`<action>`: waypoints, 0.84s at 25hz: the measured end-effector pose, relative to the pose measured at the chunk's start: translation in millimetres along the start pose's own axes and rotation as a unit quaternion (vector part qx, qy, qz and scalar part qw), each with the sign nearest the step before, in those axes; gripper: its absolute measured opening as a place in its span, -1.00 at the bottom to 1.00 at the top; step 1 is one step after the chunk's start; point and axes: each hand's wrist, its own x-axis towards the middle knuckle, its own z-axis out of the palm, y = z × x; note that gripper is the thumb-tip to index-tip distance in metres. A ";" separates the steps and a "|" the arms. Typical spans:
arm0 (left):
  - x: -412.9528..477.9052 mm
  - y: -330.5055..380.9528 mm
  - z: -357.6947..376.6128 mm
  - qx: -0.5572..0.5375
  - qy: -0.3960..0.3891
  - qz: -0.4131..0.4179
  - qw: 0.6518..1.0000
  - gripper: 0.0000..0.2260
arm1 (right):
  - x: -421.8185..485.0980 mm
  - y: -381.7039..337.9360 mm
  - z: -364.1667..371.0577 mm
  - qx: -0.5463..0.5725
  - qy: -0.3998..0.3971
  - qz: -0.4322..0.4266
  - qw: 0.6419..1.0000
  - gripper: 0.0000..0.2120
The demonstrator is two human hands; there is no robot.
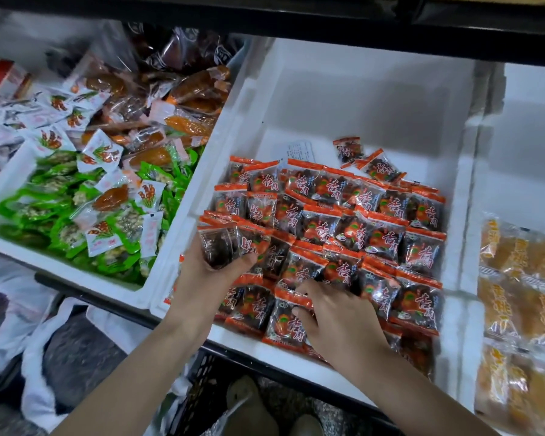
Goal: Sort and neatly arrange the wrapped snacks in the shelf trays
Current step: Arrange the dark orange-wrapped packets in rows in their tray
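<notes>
Left hand (210, 273) grips red packet (219, 247); right hand's (339, 319) curled fingers (303, 312) pinch second packet (280, 325) (white tray (359, 105)).

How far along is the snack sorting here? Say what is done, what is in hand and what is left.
Done: most red-edged packets lie in overlapping rows in the middle tray. In hand: the left hand grips a small stack, and the right hand pinches a front-row packet. Left: two loose packets at the tray's back lie askew, and the left tray holds mixed green, white and orange packets.
</notes>
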 end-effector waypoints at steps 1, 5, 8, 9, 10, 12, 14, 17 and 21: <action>-1.0 -0.9 1.0 -0.009 -0.008 -0.004 1.000 -0.58 | -0.8 0.0 0.8 0.004 0.009 -0.003 1.000 -0.72; -10.5 -4.5 6.2 -0.065 -0.055 -0.047 0.995 -0.53 | -2.7 -5.3 -9.8 0.219 0.054 0.016 0.974 -0.71; -23.1 -4.7 8.6 -0.061 -0.127 -0.060 0.988 -0.52 | -6.9 -12.2 -24.4 0.459 -0.010 0.100 0.883 -0.75; -27.5 -4.6 9.8 -0.039 -0.149 -0.053 0.987 -0.52 | -7.8 -12.1 -28.5 0.476 -0.005 0.109 0.872 -0.76; -30.0 -6.1 11.5 -0.009 -0.158 -0.038 0.987 -0.55 | -9.1 -11.2 -31.5 0.477 0.006 0.112 0.872 -0.76; -33.2 -8.8 16.9 0.024 -0.134 -0.027 0.990 -0.72 | -12.7 -6.5 -37.6 0.465 0.025 0.130 0.875 -0.74; -38.1 -7.5 23.4 -0.014 -0.114 -0.064 0.991 -0.80 | -16.4 1.8 -43.8 0.465 0.032 0.167 0.869 -0.71; -49.3 -3.8 30.2 -0.099 -0.101 -0.123 0.982 -0.72 | -23.8 10.3 -53.7 0.502 0.007 0.212 0.839 -0.73; -57.2 -5.6 40.4 -0.225 -0.064 -0.186 0.954 -0.70 | -32.4 10.9 -58.7 0.502 -0.036 0.216 0.836 -0.71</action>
